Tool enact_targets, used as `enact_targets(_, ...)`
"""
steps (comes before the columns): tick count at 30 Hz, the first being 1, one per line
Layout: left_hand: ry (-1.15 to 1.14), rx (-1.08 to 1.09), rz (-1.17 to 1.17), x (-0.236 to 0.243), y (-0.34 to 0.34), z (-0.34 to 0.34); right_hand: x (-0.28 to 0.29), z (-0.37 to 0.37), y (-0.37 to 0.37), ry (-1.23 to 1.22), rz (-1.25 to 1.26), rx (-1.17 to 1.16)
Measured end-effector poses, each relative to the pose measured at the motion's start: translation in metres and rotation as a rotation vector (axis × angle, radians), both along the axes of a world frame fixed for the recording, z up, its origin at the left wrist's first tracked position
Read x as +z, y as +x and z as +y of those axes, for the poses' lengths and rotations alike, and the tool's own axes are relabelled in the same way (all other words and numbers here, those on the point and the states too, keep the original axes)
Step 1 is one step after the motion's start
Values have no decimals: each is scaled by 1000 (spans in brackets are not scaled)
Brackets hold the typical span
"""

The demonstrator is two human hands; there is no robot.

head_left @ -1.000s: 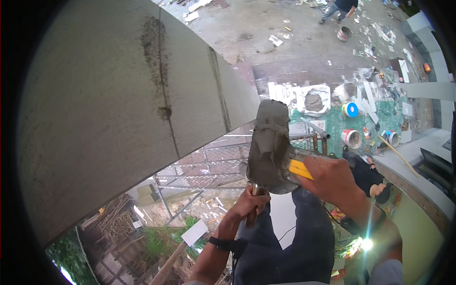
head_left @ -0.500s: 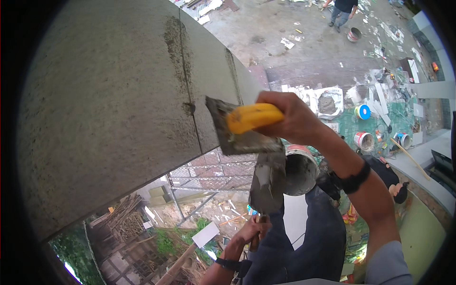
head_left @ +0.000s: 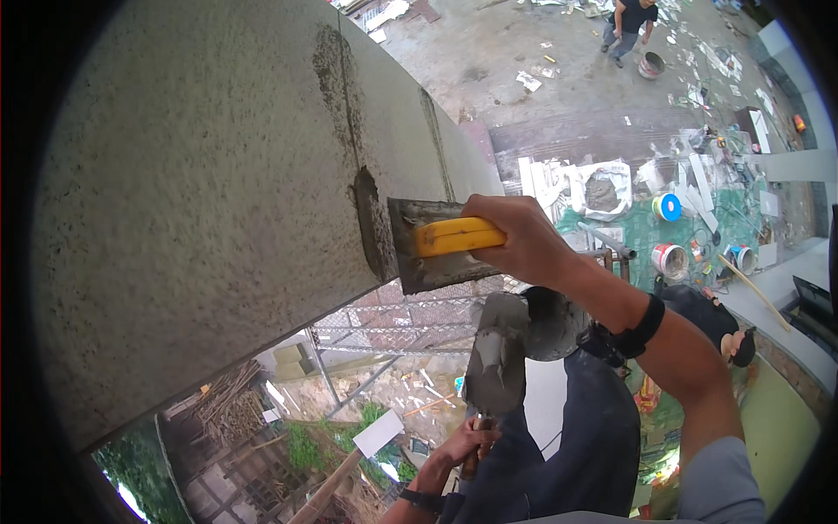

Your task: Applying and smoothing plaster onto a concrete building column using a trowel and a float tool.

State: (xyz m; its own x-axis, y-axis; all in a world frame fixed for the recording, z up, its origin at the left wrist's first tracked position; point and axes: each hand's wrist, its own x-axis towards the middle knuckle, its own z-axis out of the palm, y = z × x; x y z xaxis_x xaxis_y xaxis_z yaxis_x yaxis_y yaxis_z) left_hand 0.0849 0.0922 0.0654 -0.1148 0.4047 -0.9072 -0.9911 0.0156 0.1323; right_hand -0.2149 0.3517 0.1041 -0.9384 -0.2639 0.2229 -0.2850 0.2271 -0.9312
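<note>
My right hand (head_left: 515, 229) grips the yellow handle (head_left: 449, 234) of a flat rectangular trowel (head_left: 428, 278), whose blade is at the grey concrete wall (head_left: 192, 201). Just left of the blade, a smear of wet grey mortar (head_left: 371, 229) covers part of a dark vertical crack or seam. Lower down, my left hand (head_left: 471, 445) is closed round the wooden handle of a second trowel, whose broad blade (head_left: 493, 358) points upward and carries a thick load of mortar. A mortar-coated bucket (head_left: 556, 323) stands just beyond that blade, partly behind my right forearm.
Below lie a mesh railing (head_left: 384, 323), metal pipes, scattered debris, plants and a white board (head_left: 379, 431). On the right, a person in dark clothing (head_left: 694, 319) is beside a ledge (head_left: 777, 288). A standing person (head_left: 628, 26) is at the top right, near several buckets and sacks.
My right hand has lifted the yellow-handled trowel from the loaded one across to the wall, where a fresh mortar smear now shows on the seam. My left hand has dropped lower.
</note>
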Motion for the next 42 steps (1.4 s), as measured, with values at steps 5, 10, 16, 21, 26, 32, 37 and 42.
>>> enact_targets(5,-6,-72,19,0,0,-1,-6,-33,6,-228,41,-4)
enact_targets(10,3,-76,15,0,0,0,-10,-4,4,24,-56,-5)
enact_targets(16,21,-73,-11,-8,4,-5,30,27,-64,-407,-683,-12)
enact_targets(21,78,-102,18,-7,5,-7,44,7,-107,-370,-711,118)
enact_targets(26,55,-80,34,-7,12,-7,46,-15,-29,-257,-710,59)
enact_targets(32,70,-82,53,-17,12,-13,59,-14,38,-42,-518,158)
enact_targets(37,-262,-229,182,-8,-13,-3,66,84,58,-49,-575,116)
enact_targets(42,-4,-99,229,-4,-66,39,86,136,81,335,-558,104)
